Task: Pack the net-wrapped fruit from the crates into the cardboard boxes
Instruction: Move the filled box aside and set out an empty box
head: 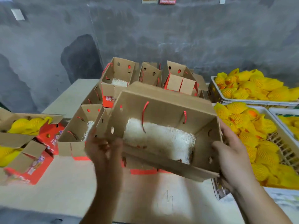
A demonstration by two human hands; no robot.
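I hold an open cardboard box [168,109] tilted above the table, with a white foam net pad [160,139] lying on its bottom and red cord handles hanging inside. My left hand [103,146] grips its left wall, blurred. My right hand [231,152] grips the right wall and near corner. Fruit in yellow foam nets [252,126] fills the white crates on the right. No fruit lies in the held box.
Several empty open boxes [118,73] stand behind and left of the held one. At far left, red-printed boxes [24,125] hold yellow-netted fruit. A second crate of fruit [252,84] sits at the back right. Cardboard sheet [64,191] covers the table; a grey wall stands behind.
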